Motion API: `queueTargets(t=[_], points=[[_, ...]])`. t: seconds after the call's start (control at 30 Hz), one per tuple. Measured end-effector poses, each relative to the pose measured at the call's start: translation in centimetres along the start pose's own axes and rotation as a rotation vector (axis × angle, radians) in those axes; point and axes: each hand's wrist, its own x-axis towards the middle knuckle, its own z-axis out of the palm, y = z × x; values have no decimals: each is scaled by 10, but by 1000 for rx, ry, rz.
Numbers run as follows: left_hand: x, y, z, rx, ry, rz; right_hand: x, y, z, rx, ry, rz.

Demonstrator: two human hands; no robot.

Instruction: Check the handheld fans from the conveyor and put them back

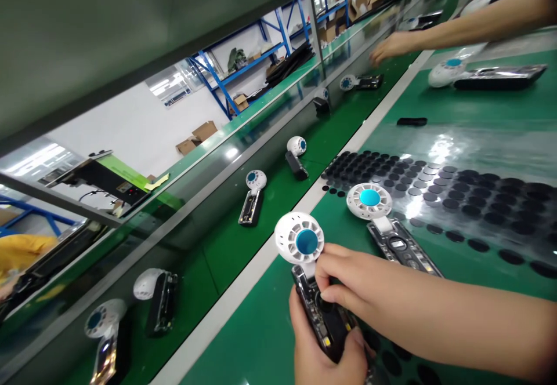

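My left hand [322,353] grips the dark handle of a small hand-held fan [300,241] with a white round head and a blue centre. My right hand [348,283] comes in from the right, its fingertips pressed on the handle just below the fan head. A second fan of the same kind [369,200] lies flat on the green bench just beyond, with its open black handle [402,249] pointing toward me. Several black round pads [435,185] lie in rows behind it.
Several more fans [255,183] ride the green conveyor belt [226,240] at left. A co-worker's hand [391,46] reaches over the belt at the far end, near another fan [448,72]. A white strip [243,286] separates belt and bench. Blue shelving [243,66] stands behind.
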Motion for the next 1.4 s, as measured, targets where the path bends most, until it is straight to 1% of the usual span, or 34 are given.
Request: queueTargets(t=[0.1,0.23,0.43,0.57,0.63,0.8,0.83,1.07,1.13,1.2,1.27,1.33,1.4], points=[[0,0,1,2,8,5,0,0,1,-2,0,13],[2,-3,1,-7,22,20,1,4,3,10,10,-28],[2,-3,1,-21,17,-2,1,7,4,28,24,-67],[3,-8,0,-41,14,-6,-2,0,3,63,33,-10],[5,-13,0,-58,2,-2,-2,-3,3,43,26,27],[6,-19,2,-35,83,25,2,-6,7,-55,23,72],[6,-19,2,-40,83,31,2,-6,7,-57,25,75],[8,-19,-2,-109,15,11,1,1,14,0,99,53],[9,-17,-4,-152,11,6,1,0,15,54,77,79],[8,-14,-5,-223,25,-21,1,-2,15,155,38,130],[9,-12,-5,-298,38,-85,1,-4,15,237,30,166],[10,-13,-6,-333,69,-114,0,-4,16,239,66,144],[12,-13,-8,-370,101,-99,0,-3,17,227,89,83]])
